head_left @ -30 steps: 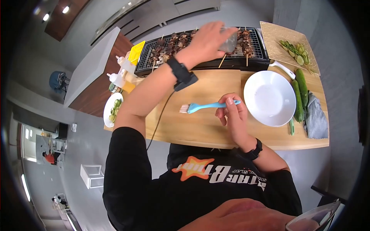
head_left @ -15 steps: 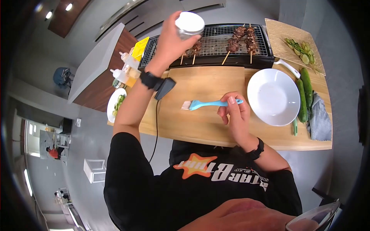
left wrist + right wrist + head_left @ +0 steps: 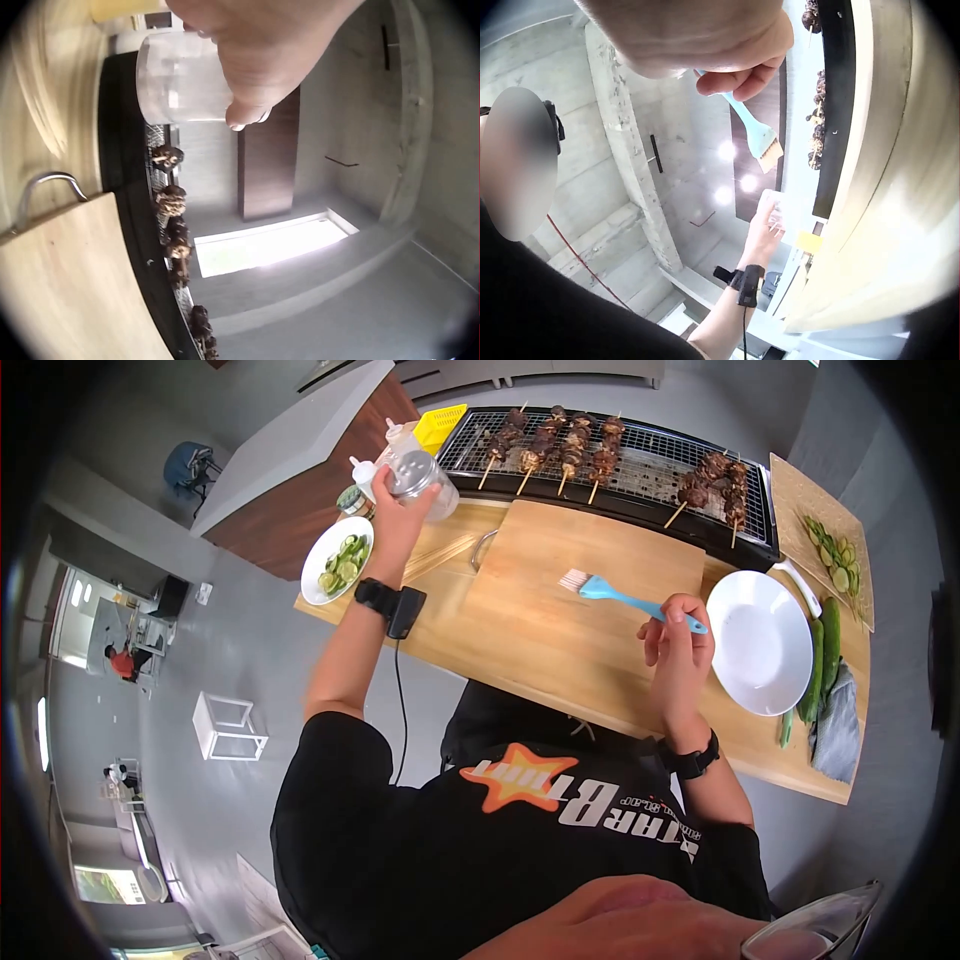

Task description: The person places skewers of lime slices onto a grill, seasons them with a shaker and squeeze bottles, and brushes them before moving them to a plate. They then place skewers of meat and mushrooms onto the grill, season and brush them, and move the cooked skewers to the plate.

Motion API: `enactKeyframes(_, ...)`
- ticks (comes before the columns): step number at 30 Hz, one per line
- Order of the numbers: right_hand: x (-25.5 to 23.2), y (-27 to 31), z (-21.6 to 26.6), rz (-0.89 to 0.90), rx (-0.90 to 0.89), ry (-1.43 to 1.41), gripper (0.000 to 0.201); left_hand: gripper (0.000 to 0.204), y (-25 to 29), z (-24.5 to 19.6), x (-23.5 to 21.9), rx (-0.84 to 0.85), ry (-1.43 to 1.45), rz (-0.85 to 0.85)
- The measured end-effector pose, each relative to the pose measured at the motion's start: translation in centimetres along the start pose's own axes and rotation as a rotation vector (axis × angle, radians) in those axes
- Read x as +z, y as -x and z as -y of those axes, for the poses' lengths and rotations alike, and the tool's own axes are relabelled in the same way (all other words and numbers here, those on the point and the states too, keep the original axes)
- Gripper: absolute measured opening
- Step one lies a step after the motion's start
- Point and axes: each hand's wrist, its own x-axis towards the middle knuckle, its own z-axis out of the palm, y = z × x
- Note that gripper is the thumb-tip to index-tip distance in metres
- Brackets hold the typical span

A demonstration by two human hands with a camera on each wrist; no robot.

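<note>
My left hand [image 3: 395, 525] grips a clear shaker jar [image 3: 442, 500] by its grey-lidded end, beside the squeeze bottles [image 3: 362, 472] at the table's far left. In the left wrist view, the see-through jar [image 3: 180, 79] shows under the thumb and fingers. A light blue basting brush [image 3: 628, 598] is pinched by its handle end in my right hand [image 3: 684, 655], bristles pointing left over the wooden cutting board [image 3: 590, 545]. The right wrist view shows the brush head [image 3: 760, 139] below curled fingers. Browned meat skewers [image 3: 575, 445] lie across the black grill [image 3: 650, 470] behind the board.
A white bowl [image 3: 760, 650], cucumbers [image 3: 830, 655] and a grey cloth [image 3: 835, 735] lie on the right. A patterned board [image 3: 800, 490] bears green slices. On the left are a plate [image 3: 312, 565] of cucumber slices, a yellow basket [image 3: 440, 428] and bare wooden skewers [image 3: 440, 555].
My left hand has carried the jar from above the grill leftward to the squeeze bottles, turning its grey lid up. The right hand keeps its pinch on the brush. The head view has swung left.
</note>
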Motion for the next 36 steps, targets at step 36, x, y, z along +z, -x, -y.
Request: enactKeyframes(36, 3.8, -28.5, -1.6, -0.019, -0.37, 0.737, 0.026, 0.038, 7.1, -8.2, 16.2, -0.7, 0.996, 0.522)
